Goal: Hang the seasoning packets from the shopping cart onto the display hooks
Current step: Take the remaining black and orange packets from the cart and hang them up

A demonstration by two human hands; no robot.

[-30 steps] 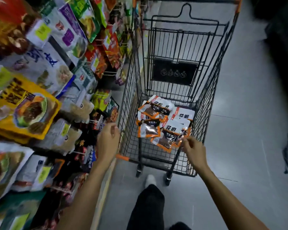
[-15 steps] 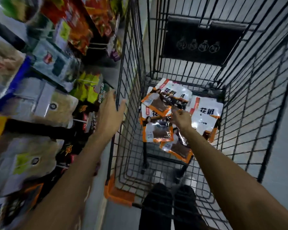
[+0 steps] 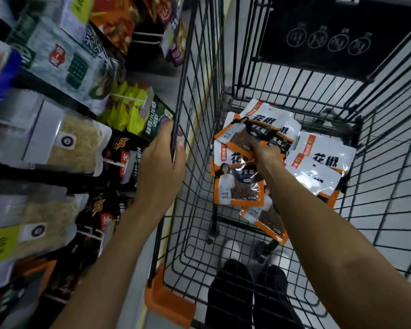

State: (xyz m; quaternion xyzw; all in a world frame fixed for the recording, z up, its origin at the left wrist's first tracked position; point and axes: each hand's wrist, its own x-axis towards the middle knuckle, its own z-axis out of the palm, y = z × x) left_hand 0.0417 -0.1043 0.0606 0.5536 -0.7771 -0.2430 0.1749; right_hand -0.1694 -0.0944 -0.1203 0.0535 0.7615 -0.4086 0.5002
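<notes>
Reaching down into the shopping cart (image 3: 199,67), the right hand (image 3: 267,155) had its fingers curled onto the uppermost packet (image 3: 243,137), apparently pinching its near edge, though the thumb was hidden under the hand. That packet lay on top of the heap, so it was probably the easiest one to lift without dragging the others.

The left hand (image 3: 163,162) was clenched round the top wire of the cart's left wall. I judge it was steadying the cart and holding it just beside the shelving.

The seasoning packets (image 3: 237,186) were all in the cart's far bottom corner, loosely overlapped, white and orange with clear windows. I counted about seven, but the overlaps made that uncertain: two at the right, four or five at the left and centre. None had left the cart.

On the left, display hooks (image 3: 128,99) jutted from the rack, and at least four could be seen. They carried yellow-green packets (image 3: 128,112) and black packets (image 3: 126,153), hung by their top holes. The cart's packets would need to be turned the same way.
</notes>
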